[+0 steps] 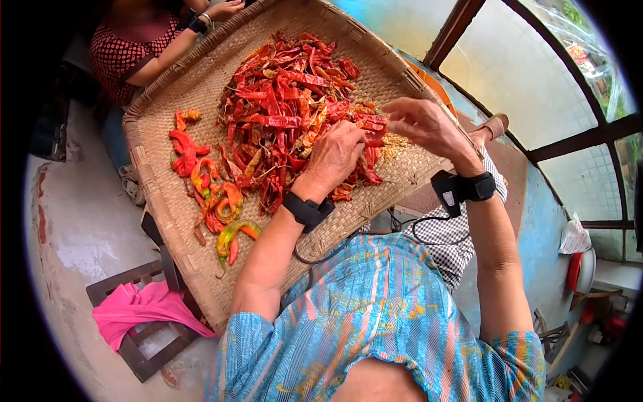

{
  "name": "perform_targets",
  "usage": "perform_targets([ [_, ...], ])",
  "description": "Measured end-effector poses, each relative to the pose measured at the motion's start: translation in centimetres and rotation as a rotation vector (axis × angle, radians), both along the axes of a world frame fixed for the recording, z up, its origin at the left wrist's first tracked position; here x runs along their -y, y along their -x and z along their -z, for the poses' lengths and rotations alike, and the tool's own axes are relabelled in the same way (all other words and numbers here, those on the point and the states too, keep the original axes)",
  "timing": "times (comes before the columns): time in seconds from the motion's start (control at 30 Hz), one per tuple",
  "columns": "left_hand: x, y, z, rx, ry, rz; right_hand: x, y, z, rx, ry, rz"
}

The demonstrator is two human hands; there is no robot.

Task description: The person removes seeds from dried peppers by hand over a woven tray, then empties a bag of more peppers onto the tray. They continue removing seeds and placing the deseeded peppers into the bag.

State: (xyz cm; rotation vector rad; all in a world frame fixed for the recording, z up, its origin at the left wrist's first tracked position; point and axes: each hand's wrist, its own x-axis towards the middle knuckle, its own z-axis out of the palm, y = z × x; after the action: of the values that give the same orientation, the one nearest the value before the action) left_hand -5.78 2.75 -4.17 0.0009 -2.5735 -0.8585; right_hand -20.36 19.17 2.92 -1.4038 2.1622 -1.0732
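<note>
A heap of dried red chillies point(278, 100) lies on a large woven bamboo tray point(161, 87). My left hand point(335, 155) rests on the heap's near right side, its fingers bent inward among the chillies; whatever is in them is hidden. Just to the right, my right hand point(429, 127) is raised over the tray's right part, fingers loosely bent and apart, with nothing visible in them. Pale loose seeds point(396, 149) are scattered below it, beside the heap. Fresher red, orange and green chillies point(224, 201) lie apart on the left side.
Another person point(144, 47) sits beyond the tray's upper left edge. A pink cloth point(144, 308) hangs over a dark wooden stool point(144, 362) at lower left. A black cable point(348, 244) runs between my wrist straps. Framed window panes point(522, 74) stand at right.
</note>
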Motion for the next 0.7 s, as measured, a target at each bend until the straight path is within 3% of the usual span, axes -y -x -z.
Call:
perform_targets([
  [0.1, 0.0, -0.4, -1.7, -0.026, -0.098, -0.038, 1.7, -1.6, 1.1, -0.217, -0.023, -0.153],
  [0.17, 0.2, -0.4, -3.0, -0.041, -0.149, -0.054, 2.3, -2.3, 0.7, -0.231, -0.073, -0.130],
  [0.23, 0.5, -0.5, -4.2, 0.014, -0.117, -0.076, 2.5, -2.3, 0.3, -0.223, 0.030, -0.128],
  [0.3, 0.9, -0.2, -5.2, 0.011, -0.113, -0.079, 2.3, -1.2, -0.8, -0.299, -0.074, -0.162],
  [0.4, 1.2, 0.3, -6.8, -0.055, -0.297, -0.272, 1.5, 2.4, -1.8, -0.286, -0.049, -0.012],
  [0.5, 1.6, 1.2, -7.6, 0.001, -0.145, -0.237, 1.0, 7.3, -1.3, -0.297, 0.089, 0.244],
  [0.57, 1.2, 2.4, -7.0, 0.062, -0.092, -0.140, 0.6, 10.8, 1.9, -0.299, 0.270, 0.357],
  [0.67, 0.7, 4.7, -4.5, 0.192, -0.002, -0.024, -1.0, 12.6, 4.7, -0.247, 0.162, 0.437],
  [0.7, 0.4, 5.3, -3.6, 0.212, 0.005, -0.013, -1.4, 12.3, 5.0, -0.427, -0.009, 0.388],
])
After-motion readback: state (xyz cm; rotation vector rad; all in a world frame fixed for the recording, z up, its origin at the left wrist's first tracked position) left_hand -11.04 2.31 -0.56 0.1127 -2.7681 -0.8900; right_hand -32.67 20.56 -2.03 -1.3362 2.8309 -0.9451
